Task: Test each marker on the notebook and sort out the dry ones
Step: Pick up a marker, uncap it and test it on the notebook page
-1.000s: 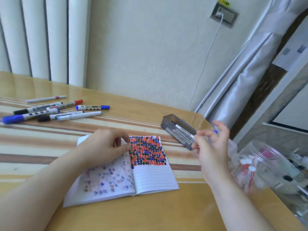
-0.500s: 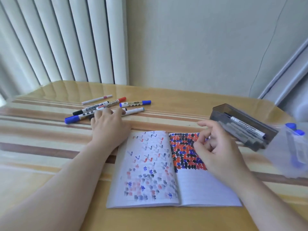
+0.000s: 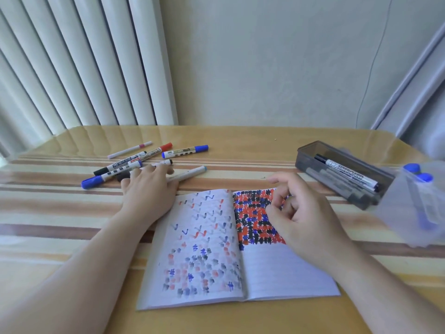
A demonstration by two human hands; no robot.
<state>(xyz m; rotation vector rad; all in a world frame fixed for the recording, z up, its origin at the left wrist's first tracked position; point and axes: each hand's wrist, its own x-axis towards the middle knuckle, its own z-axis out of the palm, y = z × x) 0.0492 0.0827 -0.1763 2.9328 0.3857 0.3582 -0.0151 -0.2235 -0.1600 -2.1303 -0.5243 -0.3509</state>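
On the far left of the worktop [image 3: 60, 208] lies a loose pile of markers [image 3: 125, 165]. The left hand [image 3: 149, 189] rests flat on its near edge, fingers straight across a pale marker [image 3: 190, 173], gripping nothing. The open notebook [image 3: 284, 276] lies in the near middle, its pages scribbled red, blue and black. The right hand [image 3: 303, 220] hovers over its right page, fingers loosely curled and empty. Far right stands a grey box [image 3: 305, 157] holding markers, just beside a clear tub [image 3: 399, 213].
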